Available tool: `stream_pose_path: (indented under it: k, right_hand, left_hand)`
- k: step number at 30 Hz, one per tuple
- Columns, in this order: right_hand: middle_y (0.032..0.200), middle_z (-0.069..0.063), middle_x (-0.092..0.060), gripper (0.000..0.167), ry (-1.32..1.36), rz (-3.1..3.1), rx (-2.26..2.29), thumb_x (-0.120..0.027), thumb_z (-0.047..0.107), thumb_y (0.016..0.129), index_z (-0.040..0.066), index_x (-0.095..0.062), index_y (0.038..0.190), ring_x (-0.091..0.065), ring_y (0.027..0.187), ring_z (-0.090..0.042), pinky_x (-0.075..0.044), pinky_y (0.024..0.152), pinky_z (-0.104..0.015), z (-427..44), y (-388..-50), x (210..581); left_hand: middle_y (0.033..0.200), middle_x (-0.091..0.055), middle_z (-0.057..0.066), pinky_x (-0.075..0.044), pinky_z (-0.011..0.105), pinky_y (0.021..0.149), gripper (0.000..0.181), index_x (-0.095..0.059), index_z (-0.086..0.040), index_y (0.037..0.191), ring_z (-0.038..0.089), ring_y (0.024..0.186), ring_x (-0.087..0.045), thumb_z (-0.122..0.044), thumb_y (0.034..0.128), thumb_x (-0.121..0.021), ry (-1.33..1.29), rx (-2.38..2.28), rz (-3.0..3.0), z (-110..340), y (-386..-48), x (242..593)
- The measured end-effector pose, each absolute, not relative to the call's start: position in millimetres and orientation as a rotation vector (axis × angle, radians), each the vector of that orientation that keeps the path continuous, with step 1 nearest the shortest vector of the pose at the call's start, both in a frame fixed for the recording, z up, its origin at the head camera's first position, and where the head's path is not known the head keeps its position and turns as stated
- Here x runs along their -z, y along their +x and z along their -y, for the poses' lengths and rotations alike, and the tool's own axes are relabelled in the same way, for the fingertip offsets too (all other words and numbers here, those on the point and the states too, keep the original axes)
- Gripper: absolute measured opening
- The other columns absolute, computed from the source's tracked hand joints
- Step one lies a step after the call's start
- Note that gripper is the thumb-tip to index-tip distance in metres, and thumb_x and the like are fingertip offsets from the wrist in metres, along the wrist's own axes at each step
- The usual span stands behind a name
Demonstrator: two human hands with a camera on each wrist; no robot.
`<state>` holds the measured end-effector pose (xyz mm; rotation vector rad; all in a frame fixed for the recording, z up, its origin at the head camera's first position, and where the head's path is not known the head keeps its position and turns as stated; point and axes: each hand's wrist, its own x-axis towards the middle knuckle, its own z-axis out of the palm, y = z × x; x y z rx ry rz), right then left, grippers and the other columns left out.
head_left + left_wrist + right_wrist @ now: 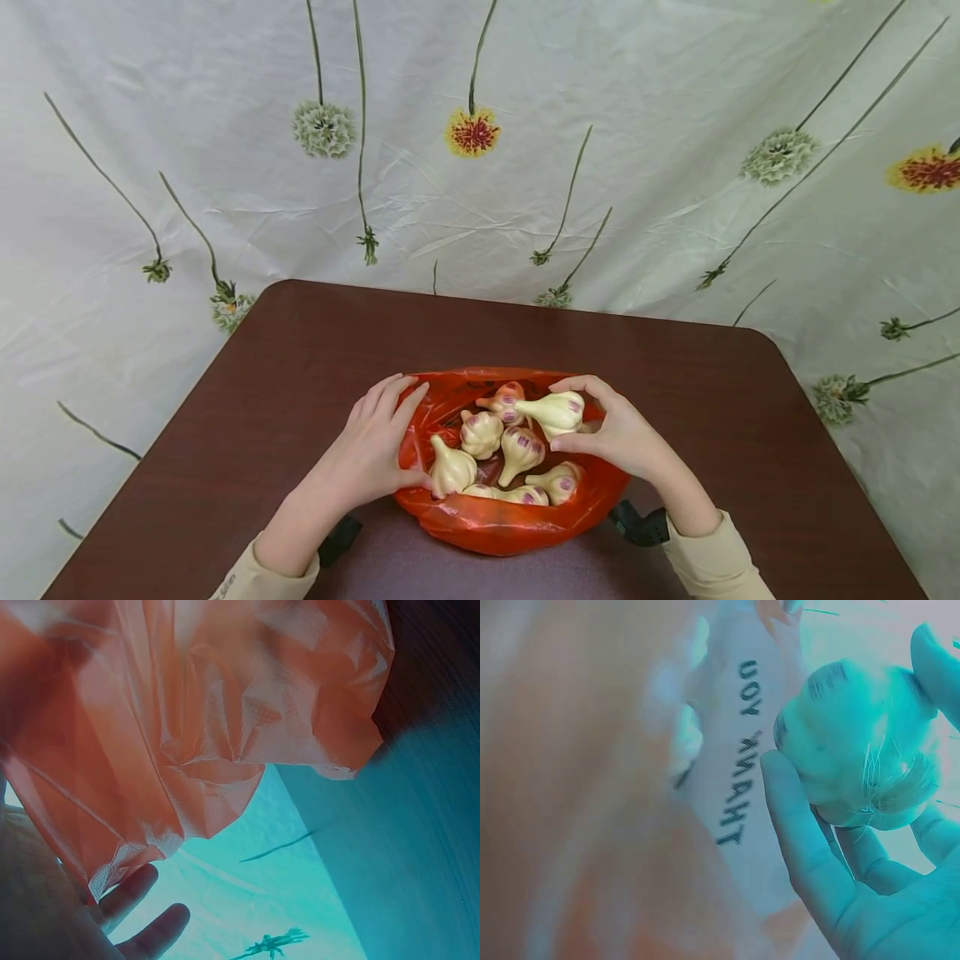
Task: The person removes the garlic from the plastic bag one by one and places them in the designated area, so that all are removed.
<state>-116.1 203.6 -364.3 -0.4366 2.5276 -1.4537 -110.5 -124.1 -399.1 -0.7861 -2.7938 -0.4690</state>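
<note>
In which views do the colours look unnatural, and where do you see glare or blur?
Head: colours look natural, glare streaks on the glossy red plastic bag; left wrist: teal cast on the dark brown tabletop; right wrist: cyan cast on the cream garlic bulb and right hand, left side blurred.

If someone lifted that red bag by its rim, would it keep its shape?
Probably not: the red bag looks floppy, with loose folds and creases along its sides. Its shiny surface suggests thin plastic that might be a bit slippery. The garlic bulbs inside look rounded, so they would likely shift together if it sagged.
</note>
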Motion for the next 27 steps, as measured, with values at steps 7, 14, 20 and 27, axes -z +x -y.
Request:
stream_pose_path:
  k: [7, 14, 20, 27]
  right_hand:
    - [0.129, -0.017, -0.055, 0.061, -0.427, -2.472, 1.547, -0.083, 0.016, 0.079, 0.006, -0.053, 0.131, -0.059, 0.104, -0.027, -0.057, 0.082, -0.025, -213.2, -115.3, 350.9]
    - [0.125, -0.016, -0.057, 0.057, -0.440, -2.533, 1.626, -0.079, 0.009, 0.082, 0.005, -0.052, 0.133, -0.064, 0.096, -0.018, -0.058, 0.080, -0.025, -232.7, -113.6, 336.2]
    - [0.122, 0.002, -0.056, 0.056, -0.399, -2.646, 1.654, -0.077, 0.005, 0.084, 0.004, -0.051, 0.134, -0.063, 0.096, -0.008, -0.057, 0.078, -0.021, -258.3, -112.6, 329.1]
    - [0.116, 0.015, -0.057, 0.055, -0.262, -2.714, 1.687, -0.074, 0.004, 0.086, 0.008, -0.051, 0.136, -0.062, 0.095, -0.002, -0.055, 0.076, -0.018, -285.8, -112.9, 336.5]
  left_hand:
    - [0.145, -0.043, 0.022, -0.038, 0.063, 0.104, 0.114, -0.046, 0.002, 0.142, 0.042, 0.136, -0.034, -0.050, 0.0532, -0.093, -0.782, 0.472, 2.816, 124.6, -111.4, 398.2]
    - [0.145, -0.043, 0.022, -0.040, 0.063, 0.103, 0.116, -0.044, 0.004, 0.142, 0.041, 0.136, -0.035, -0.050, 0.0528, -0.093, -0.782, 0.485, 2.820, 125.6, -112.5, 398.0]
    - [0.144, -0.044, 0.022, -0.041, 0.062, 0.101, 0.115, -0.044, 0.004, 0.142, 0.041, 0.135, -0.036, -0.051, 0.0533, -0.093, -0.783, 0.490, 2.818, 126.5, -113.8, 398.6]
    - [0.144, -0.043, 0.021, -0.041, 0.062, 0.102, 0.116, -0.043, 0.004, 0.143, 0.041, 0.134, -0.036, -0.051, 0.0538, -0.093, -0.791, 0.513, 2.825, 127.1, -115.5, 398.4]
